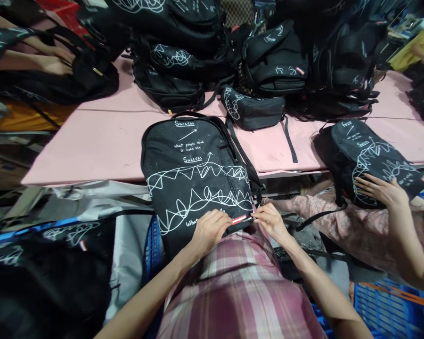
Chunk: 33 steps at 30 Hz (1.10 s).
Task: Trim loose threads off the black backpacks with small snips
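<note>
A black backpack (198, 183) with white scribbled lines and the printed word "Success" lies front up, its far part on the pink table and its near end at my lap. My left hand (210, 230) grips its lower edge, fingers bent over the fabric beside a small red label (239, 219). Just right of that label, my right hand (271, 220) is closed in a pinch at the bag's lower corner. A thin, shiny bit shows at those fingertips, too small to name. The left thumb is hidden.
Several black backpacks (273, 61) are piled along the back of the pink table (92, 146). At right, a co-worker's hand (381, 190) rests on another backpack (371, 155); another person's hands (58, 61) handle a bag at upper left. Blue crates (385, 306) stand low at right.
</note>
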Available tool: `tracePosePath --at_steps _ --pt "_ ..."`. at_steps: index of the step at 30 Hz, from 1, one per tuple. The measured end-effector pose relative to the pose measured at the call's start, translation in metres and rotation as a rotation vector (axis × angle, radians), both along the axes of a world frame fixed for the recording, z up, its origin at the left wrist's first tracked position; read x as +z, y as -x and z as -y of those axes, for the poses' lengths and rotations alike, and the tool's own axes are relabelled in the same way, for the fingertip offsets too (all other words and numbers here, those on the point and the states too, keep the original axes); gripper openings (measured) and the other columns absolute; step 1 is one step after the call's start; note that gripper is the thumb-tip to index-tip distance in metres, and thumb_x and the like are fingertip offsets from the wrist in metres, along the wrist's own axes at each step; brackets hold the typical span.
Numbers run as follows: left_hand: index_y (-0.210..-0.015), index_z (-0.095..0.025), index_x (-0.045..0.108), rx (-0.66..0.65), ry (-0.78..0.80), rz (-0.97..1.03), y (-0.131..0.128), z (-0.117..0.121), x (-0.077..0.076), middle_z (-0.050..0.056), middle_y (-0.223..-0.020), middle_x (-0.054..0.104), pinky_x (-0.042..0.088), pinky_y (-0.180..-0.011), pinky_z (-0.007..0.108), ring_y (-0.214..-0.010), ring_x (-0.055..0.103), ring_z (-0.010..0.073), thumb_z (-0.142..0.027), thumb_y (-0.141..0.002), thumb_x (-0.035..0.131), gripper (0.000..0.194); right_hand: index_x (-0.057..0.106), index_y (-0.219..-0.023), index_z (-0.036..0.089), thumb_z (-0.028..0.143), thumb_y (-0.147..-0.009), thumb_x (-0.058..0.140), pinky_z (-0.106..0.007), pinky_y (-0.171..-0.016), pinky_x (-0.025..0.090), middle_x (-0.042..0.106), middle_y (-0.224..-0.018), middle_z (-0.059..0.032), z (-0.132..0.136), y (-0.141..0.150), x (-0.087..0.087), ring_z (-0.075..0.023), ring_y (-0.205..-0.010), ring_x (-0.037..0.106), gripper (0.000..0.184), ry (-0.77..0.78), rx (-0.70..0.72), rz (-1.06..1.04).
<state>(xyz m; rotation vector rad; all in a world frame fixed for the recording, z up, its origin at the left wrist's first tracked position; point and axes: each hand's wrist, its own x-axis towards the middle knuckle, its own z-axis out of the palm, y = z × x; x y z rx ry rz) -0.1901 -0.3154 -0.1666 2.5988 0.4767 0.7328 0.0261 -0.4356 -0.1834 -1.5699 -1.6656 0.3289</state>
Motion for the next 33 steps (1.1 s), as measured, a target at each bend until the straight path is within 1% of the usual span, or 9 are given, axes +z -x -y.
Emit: tracePosePath --at_steps 4,10,17,21,28,33 --pt "-0.081 -0.019 0.062 0.000 0.002 0.010 0.002 0.000 -0.001 0.001 -0.081 0.064 0.037 -0.064 0.027 -0.074 0.054 0.0121 -0.018 -0.088 0.047 0.016 0.067 -0.102 0.025 0.026 -0.085 0.059 -0.035 -0.071 0.045 0.063 -0.088 -0.0053 0.000 0.001 -0.001 -0.0196 -0.082 0.052 0.019 0.008 0.005 -0.021" --pt "-0.082 -0.018 0.061 -0.006 0.028 -0.002 0.003 0.001 0.000 0.001 -0.083 0.065 0.037 -0.065 0.028 -0.075 0.054 0.0131 -0.019 -0.089 0.044 0.018 0.069 -0.099 0.026 0.030 -0.085 0.059 -0.036 -0.071 0.046 0.063 -0.086 -0.0050 0.000 0.004 -0.003 -0.0199 -0.080 0.052 0.017 0.028 -0.038 -0.062" --pt "-0.082 -0.018 0.061 -0.001 0.051 -0.003 0.005 0.002 -0.001 0.001 -0.082 0.065 0.036 -0.065 0.027 -0.075 0.054 0.0127 -0.020 -0.090 0.044 0.019 0.070 -0.097 0.025 0.031 -0.084 0.060 -0.037 -0.073 0.046 0.064 -0.087 -0.0054 -0.001 0.006 -0.005 -0.0200 -0.082 0.053 0.017 0.065 -0.020 -0.098" --pt "-0.082 -0.018 0.061 0.001 0.051 0.008 0.005 0.003 -0.003 0.000 -0.082 0.065 0.035 -0.064 0.027 -0.075 0.053 0.0125 -0.019 -0.090 0.043 0.019 0.071 -0.094 0.025 0.032 -0.084 0.060 -0.037 -0.073 0.046 0.064 -0.085 -0.0048 -0.002 0.008 -0.006 -0.0199 -0.081 0.052 0.016 0.069 -0.038 -0.118" --pt "-0.082 -0.018 0.061 0.000 0.045 0.035 0.004 0.002 -0.003 0.000 -0.081 0.065 0.035 -0.064 0.027 -0.074 0.054 0.0123 -0.019 -0.090 0.044 0.018 0.070 -0.097 0.025 0.031 -0.084 0.060 -0.038 -0.073 0.046 0.064 -0.087 -0.0055 -0.002 0.011 -0.003 -0.0203 -0.082 0.053 0.017 0.061 -0.033 -0.090" --pt "-0.082 -0.018 0.061 0.001 0.042 0.031 0.004 0.002 -0.003 0.000 -0.081 0.065 0.036 -0.064 0.027 -0.074 0.054 0.0123 -0.019 -0.090 0.044 0.019 0.069 -0.099 0.026 0.030 -0.085 0.059 -0.037 -0.073 0.047 0.063 -0.087 -0.0051 -0.006 0.015 -0.002 -0.0197 -0.082 0.053 0.018 0.064 0.017 -0.051"
